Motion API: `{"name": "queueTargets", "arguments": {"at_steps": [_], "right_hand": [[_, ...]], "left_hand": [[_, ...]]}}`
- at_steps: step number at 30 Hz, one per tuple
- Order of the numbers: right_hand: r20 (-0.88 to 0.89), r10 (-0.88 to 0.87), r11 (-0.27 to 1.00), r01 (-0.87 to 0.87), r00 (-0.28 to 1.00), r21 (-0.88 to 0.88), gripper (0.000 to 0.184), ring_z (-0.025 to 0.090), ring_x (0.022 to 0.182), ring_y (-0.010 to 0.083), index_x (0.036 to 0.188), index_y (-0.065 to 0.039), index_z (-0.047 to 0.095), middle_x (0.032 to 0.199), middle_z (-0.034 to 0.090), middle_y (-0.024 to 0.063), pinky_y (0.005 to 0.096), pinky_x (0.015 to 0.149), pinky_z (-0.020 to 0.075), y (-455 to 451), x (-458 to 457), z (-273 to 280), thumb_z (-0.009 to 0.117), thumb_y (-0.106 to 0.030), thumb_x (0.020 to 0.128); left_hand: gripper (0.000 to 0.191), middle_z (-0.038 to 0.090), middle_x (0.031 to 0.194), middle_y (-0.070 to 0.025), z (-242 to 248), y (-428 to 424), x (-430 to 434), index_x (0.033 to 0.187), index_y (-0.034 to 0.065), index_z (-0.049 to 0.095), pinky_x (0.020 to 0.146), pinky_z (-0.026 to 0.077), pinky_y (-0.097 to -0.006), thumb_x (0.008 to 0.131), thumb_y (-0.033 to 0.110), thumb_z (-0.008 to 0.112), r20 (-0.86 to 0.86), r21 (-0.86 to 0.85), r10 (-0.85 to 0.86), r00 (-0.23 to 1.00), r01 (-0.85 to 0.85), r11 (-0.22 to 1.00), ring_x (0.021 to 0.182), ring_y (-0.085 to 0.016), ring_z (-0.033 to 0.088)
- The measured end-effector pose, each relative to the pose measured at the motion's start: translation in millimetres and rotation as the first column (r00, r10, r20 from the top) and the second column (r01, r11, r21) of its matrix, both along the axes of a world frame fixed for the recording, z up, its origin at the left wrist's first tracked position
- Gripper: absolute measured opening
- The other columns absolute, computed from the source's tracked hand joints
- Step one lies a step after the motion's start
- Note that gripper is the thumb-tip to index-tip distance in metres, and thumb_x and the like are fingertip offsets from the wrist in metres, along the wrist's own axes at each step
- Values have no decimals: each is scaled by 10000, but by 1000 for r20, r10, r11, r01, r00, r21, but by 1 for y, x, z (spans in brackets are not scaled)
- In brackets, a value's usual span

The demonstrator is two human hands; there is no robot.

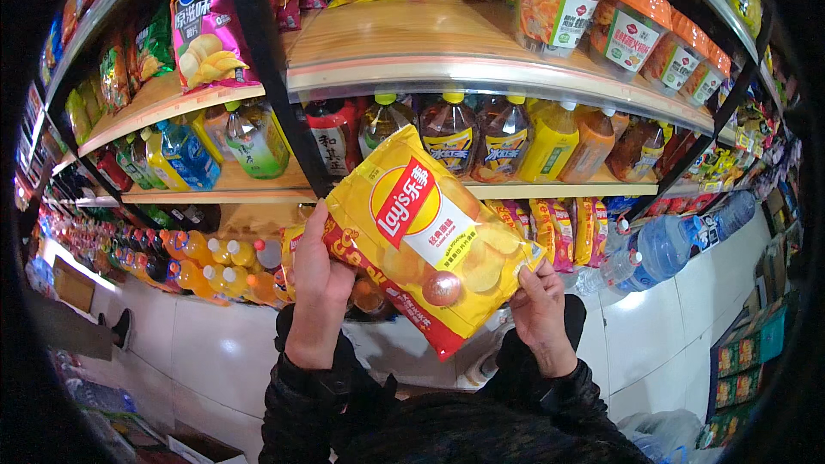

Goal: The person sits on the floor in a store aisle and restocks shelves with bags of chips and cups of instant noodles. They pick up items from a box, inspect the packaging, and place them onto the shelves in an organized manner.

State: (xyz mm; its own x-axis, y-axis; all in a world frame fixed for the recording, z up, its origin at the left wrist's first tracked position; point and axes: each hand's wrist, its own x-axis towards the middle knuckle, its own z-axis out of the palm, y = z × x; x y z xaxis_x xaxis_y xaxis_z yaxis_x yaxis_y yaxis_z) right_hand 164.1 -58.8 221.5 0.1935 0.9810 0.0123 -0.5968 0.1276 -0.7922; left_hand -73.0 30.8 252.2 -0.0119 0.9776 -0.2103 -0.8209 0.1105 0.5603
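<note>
A yellow and red bag of Lay's potato chips [445, 245] is held tilted in front of the shelves, its printed front facing up at me. My left hand [319, 287] grips its left edge, fingers hidden behind the bag. On the lower right corner, my right hand [541, 309] pinches the bag between thumb and fingers. Behind the bag runs a shelf of bottled drinks, among them iced tea bottles [448, 135]. Part of another yellow bag [293, 241] shows beside my left wrist.
Orange-lidded instant food tubs [561, 3] line the upper wooden shelf [412, 38], near a pink chip bag [209, 32]. Orange juice bottles [193, 258] stand low at left. Large water bottles [660, 258] are at right. A person's shoe [122, 328] is on the tiled floor [213, 341].
</note>
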Motion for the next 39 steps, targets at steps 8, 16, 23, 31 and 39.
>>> {"name": "queueTargets", "arguments": {"at_steps": [8,16,23,31,39], "right_hand": [[-57,159,987,-160,986,-20,89,545,754,82,891,-71,461,822,558,8,238,654,466,-10,-19,-21,546,-86,869],[8,161,987,-161,987,-9,63,562,792,100,862,-58,487,919,575,20,256,734,465,-12,-10,-20,545,-82,868],[111,203,978,-207,973,28,58,547,721,113,899,-49,480,898,568,43,259,633,475,-16,6,-15,528,-59,867],[297,163,984,-178,941,22,45,543,672,101,916,-23,469,874,561,50,221,495,472,-24,18,-11,484,-14,875],[382,157,973,-208,911,96,84,585,648,132,957,15,470,872,570,90,226,505,480,-23,22,-8,478,-13,878]], "left_hand": [[349,538,1179,-96,-13,10,11,1169,17,474,921,414,-367,911,250,439,46,-10,53,997,-53,999,1066,-213,524],[313,576,1093,-96,-6,14,3,1113,12,496,861,443,-359,891,233,497,6,33,38,999,-38,999,985,-208,564],[286,598,1051,-109,4,17,-1,1081,-21,538,844,459,-341,877,177,510,-114,84,-75,991,84,993,940,-201,583],[191,622,863,-60,25,16,-28,953,-49,627,683,452,-213,810,77,616,-737,171,-124,664,362,916,768,-73,550],[115,579,756,-1,23,13,-28,855,-37,626,613,413,-191,842,62,569,-829,376,184,528,284,882,657,-50,498]]}}
